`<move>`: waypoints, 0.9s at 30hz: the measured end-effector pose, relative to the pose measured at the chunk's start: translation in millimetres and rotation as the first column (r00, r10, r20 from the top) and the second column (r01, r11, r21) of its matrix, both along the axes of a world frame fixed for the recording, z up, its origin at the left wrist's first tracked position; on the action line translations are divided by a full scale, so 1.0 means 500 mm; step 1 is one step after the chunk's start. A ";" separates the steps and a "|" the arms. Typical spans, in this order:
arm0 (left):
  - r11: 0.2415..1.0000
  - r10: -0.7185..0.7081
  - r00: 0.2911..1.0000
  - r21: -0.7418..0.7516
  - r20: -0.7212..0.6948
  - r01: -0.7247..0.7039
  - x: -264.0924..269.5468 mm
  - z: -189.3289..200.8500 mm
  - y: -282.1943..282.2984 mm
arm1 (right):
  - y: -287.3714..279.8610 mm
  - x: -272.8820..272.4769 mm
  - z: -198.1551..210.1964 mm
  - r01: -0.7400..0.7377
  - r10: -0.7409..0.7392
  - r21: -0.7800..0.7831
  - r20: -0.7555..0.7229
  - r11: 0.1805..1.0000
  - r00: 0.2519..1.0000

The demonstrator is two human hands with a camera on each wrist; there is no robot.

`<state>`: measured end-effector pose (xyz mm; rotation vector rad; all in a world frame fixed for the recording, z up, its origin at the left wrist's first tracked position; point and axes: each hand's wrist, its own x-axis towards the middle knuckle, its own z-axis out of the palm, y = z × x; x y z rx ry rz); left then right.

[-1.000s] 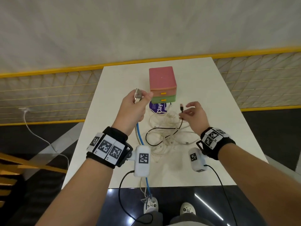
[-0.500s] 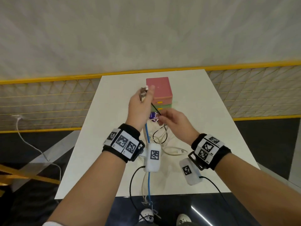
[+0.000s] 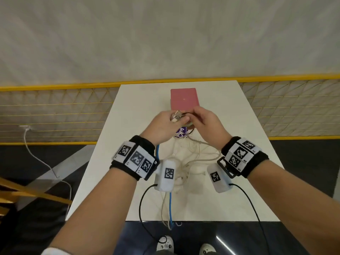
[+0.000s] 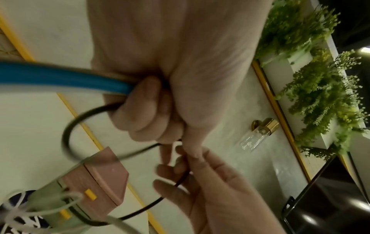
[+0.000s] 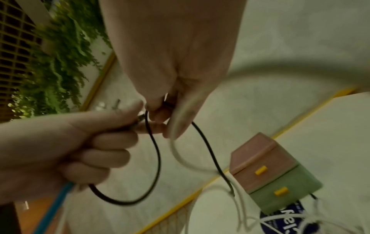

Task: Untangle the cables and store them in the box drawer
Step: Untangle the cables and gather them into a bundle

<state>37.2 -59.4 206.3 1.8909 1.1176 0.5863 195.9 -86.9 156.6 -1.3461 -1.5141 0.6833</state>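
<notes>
A white table (image 3: 132, 107) stands against a pale wall. Since a moment ago both hands have lifted together toward 12 o'clock, before the box. The left hand (image 3: 161, 126) grips the blue cable (image 4: 60, 79) and black cable (image 5: 156, 158); the right hand (image 3: 207, 122) pinches that black loop. White cables (image 3: 195, 157) lie tangled at 6 o'clock. The box (image 5: 274, 172) has both drawers closed, contents hidden.
</notes>
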 end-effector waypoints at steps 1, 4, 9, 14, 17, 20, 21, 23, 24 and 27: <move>0.999 0.013 1.000 0.031 -0.021 -0.013 -0.001 -0.001 0.000 | 0.001 -0.004 0.006 -0.007 0.007 0.018 0.003 1.000 1.000; 0.965 0.207 0.970 0.139 0.124 -0.224 -0.014 0.010 0.008 | 0.001 0.007 -0.010 0.007 -0.004 -0.032 0.093 0.999 0.996; 0.878 0.411 0.832 0.085 0.373 -0.472 -0.050 0.029 0.039 | -0.019 0.035 -0.036 0.057 -0.040 -0.102 0.154 0.993 0.987; 0.862 0.464 0.796 0.009 0.388 -0.507 -0.071 0.021 0.053 | -0.075 -0.005 0.058 -0.362 0.328 -0.380 -0.152 0.851 0.932; 0.914 0.379 0.856 0.004 0.350 -0.406 -0.072 0.019 0.043 | -0.101 -0.017 0.061 -0.458 0.602 -0.608 0.041 0.648 0.798; 0.985 0.174 0.949 -0.034 0.263 -0.171 -0.065 0.030 0.009 | -0.093 -0.012 0.049 -0.233 0.566 -0.625 0.408 0.745 0.716; 0.994 0.099 0.966 -0.059 0.240 -0.088 -0.063 0.035 -0.004 | -0.089 -0.010 0.052 -0.116 0.517 -0.616 0.528 0.780 0.673; 0.993 -0.027 0.968 -0.107 0.248 0.055 -0.059 0.045 -0.026 | -0.081 -0.008 0.066 0.041 0.429 -0.554 0.689 0.832 0.584; 0.985 -0.077 0.958 -0.127 0.275 0.115 -0.059 0.048 -0.034 | -0.076 -0.008 0.072 0.022 0.400 -0.515 0.692 0.857 0.601; 0.965 -0.144 0.920 -0.152 0.365 0.212 -0.054 0.056 -0.048 | -0.058 -0.040 0.077 -0.255 0.464 -0.447 0.457 0.857 0.759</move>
